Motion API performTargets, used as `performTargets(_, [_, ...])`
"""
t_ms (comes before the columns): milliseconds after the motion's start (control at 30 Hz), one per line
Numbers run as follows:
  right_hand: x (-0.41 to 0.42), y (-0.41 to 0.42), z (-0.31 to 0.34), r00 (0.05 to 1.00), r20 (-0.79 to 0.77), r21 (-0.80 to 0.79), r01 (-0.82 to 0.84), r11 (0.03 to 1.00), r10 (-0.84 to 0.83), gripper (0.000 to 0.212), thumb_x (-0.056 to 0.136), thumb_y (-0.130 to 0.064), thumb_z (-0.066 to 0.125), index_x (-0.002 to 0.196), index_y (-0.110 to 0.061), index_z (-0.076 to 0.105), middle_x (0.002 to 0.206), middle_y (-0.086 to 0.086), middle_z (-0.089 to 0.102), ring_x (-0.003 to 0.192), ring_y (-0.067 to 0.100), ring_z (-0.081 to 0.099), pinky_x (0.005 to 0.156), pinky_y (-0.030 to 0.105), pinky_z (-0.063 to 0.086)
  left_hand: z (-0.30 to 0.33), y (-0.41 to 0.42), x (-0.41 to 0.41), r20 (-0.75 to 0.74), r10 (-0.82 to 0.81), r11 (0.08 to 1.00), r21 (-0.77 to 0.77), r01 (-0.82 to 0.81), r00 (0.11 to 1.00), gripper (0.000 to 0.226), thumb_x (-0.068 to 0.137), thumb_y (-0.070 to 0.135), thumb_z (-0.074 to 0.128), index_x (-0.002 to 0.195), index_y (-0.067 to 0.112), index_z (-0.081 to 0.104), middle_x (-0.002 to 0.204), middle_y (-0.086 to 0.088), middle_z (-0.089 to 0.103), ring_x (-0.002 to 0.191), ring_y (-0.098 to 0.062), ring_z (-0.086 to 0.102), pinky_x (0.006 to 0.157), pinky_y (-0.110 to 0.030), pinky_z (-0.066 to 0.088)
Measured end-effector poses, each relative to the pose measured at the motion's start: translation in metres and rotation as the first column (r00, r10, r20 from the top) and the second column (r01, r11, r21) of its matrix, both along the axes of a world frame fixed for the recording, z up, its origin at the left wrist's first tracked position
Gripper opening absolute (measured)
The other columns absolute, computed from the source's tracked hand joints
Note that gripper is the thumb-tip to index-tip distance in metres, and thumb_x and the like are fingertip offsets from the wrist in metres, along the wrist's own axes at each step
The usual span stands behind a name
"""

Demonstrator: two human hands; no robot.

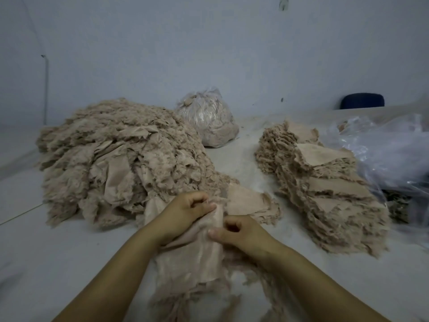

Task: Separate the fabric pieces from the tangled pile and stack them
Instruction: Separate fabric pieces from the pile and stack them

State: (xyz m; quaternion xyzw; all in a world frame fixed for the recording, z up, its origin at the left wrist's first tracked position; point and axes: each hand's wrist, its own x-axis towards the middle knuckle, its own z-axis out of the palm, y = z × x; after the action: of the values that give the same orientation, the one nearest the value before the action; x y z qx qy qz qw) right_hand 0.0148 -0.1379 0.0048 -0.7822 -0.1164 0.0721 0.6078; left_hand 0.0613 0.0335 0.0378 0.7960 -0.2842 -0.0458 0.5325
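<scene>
Hands: the left hand (185, 211) and right hand (241, 233) sit close together at the near middle of the desk (58, 263), each pinching the same bundle (197, 259) of beige fabric pieces, thumbs on top.
Bundle: a few thin, frayed pieces lying over one another, trailing toward the viewer; threads hang loose at the near edge.
Step in hand: seemingly peeling one piece off the bundle. Done well, one hand would pin the lower layers while the other lifts a single top edge and draws it slowly, since the frayed threads look likely to snag and drag a second piece along.
Small stack: just beyond the hands, a few flat pieces (250, 201) lie on the desk.
Pile: to the left and further back, the large tangled pile (116, 159), its near edge touching the bundle.
Stack: to the right, a tall, leaning stack (325, 194) of sorted pieces.
In the way: clear plastic sheeting (390, 154) crowds the stack's right side.
Far: a filled plastic bag (209, 122) by the wall; a dark chair back (362, 101) at far right.
</scene>
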Motion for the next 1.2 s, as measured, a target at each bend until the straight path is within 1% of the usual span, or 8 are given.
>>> performTargets(100, [-0.001, 0.003, -0.002, 0.994, 0.035, 0.162, 0.093, 0.982, -0.1, 0.023, 0.084, -0.036, 0.07, 0.067, -0.019, 0.069, 0.064, 0.003, 0.063, 0.06, 0.013, 0.057, 0.056, 0.025, 0.045, 0.002, -0.009, 0.003, 0.026, 0.08, 0.994, -0.07, -0.078, 0.996, 0.025, 0.093, 0.01, 0.055, 0.068, 0.009, 0.056, 0.058, 0.009, 0.047, 0.056, -0.002, 0.042, 0.054, -0.016, 0.035])
performTargets(200, [0.0, -0.006, -0.006, 0.993, -0.031, 0.169, 0.114, 0.979, -0.111, 0.031, 0.087, -0.026, 0.068, 0.058, -0.022, 0.058, 0.053, -0.008, 0.052, 0.047, 0.006, 0.045, 0.046, 0.017, 0.036, -0.008, -0.006, 0.01, 0.082, 0.191, 0.982, 0.003, -0.191, 0.978, 0.029, 0.095, 0.015, 0.052, 0.072, -0.003, 0.054, 0.061, 0.002, 0.043, 0.055, -0.005, 0.038, 0.055, -0.022, 0.033])
performTargets(333, [-0.006, -0.011, -0.001, 0.99, -0.138, 0.208, 0.033, 0.978, -0.004, 0.026, 0.075, -0.035, 0.078, 0.082, -0.012, 0.07, 0.076, 0.005, 0.067, 0.066, 0.015, 0.061, 0.061, 0.026, 0.048, -0.024, -0.013, 0.006, 0.112, 0.201, 0.98, -0.013, -0.201, 0.973, 0.029, 0.096, 0.021, 0.052, 0.069, 0.009, 0.05, 0.062, 0.007, 0.043, 0.058, -0.005, 0.04, 0.059, -0.026, 0.035])
performTargets(467, [0.002, -0.009, -0.001, 0.969, -0.108, 0.294, 0.244, 0.924, -0.222, 0.029, 0.069, -0.038, 0.079, 0.07, -0.017, 0.06, 0.067, 0.0, 0.06, 0.061, 0.012, 0.056, 0.053, 0.024, 0.045, -0.031, -0.022, 0.007, 0.128, 0.242, 0.97, -0.038, -0.239, 0.962, 0.038, 0.093, 0.032, 0.053, 0.066, 0.007, 0.048, 0.061, 0.004, 0.043, 0.058, -0.007, 0.039, 0.058, -0.029, 0.034])
performTargets(700, [-0.001, -0.016, -0.007, 0.97, -0.137, 0.316, 0.233, 0.92, -0.199, 0.025, 0.086, -0.031, 0.068, 0.068, -0.018, 0.056, 0.065, 0.002, 0.06, 0.057, 0.012, 0.056, 0.052, 0.024, 0.044, -0.034, -0.009, 0.02, -0.15, 0.564, 0.786, -0.203, -0.583, 0.812, 0.031, 0.099, 0.032, 0.042, 0.08, 0.015, 0.06, 0.079, -0.004, 0.062, 0.078, -0.018, 0.058, 0.07, -0.03, 0.043])
performTargets(867, [-0.001, -0.007, -0.004, 0.986, -0.05, 0.066, 0.162, 0.985, -0.159, 0.025, 0.078, -0.042, 0.074, 0.067, -0.019, 0.069, 0.066, -0.01, 0.065, 0.062, 0.001, 0.059, 0.061, 0.015, 0.044, -0.036, -0.025, 0.011, 0.076, 0.404, 0.91, -0.134, -0.393, 0.911, 0.034, 0.098, 0.027, 0.043, 0.065, 0.02, 0.043, 0.059, 0.008, 0.04, 0.055, -0.004, 0.038, 0.057, -0.026, 0.034])
performTargets(1067, [0.003, -0.015, -0.005, 0.909, -0.032, 0.379, 0.396, 0.836, -0.416, 0.024, 0.091, -0.016, 0.062, 0.068, -0.015, 0.061, 0.068, 0.006, 0.059, 0.069, 0.021, 0.053, 0.068, 0.032, 0.044, -0.036, -0.018, 0.004, -0.075, -0.104, 0.993, 0.044, 0.107, 0.992, 0.037, 0.09, 0.037, 0.058, 0.064, 0.012, 0.049, 0.061, 0.009, 0.042, 0.058, -0.005, 0.04, 0.058, -0.02, 0.033])
performTargets(1200, [-0.001, -0.018, -0.006, 0.96, -0.029, 0.256, 0.277, 0.926, -0.279, 0.029, 0.084, -0.035, 0.07, 0.067, -0.015, 0.059, 0.065, 0.002, 0.055, 0.062, 0.015, 0.052, 0.058, 0.027, 0.044, -0.035, -0.021, 0.001, -0.076, -0.182, 0.979, 0.073, 0.188, 0.98, 0.02, 0.09, 0.023, 0.06, 0.072, 0.018, 0.066, 0.068, 0.011, 0.059, 0.068, -0.004, 0.055, 0.068, -0.022, 0.043])
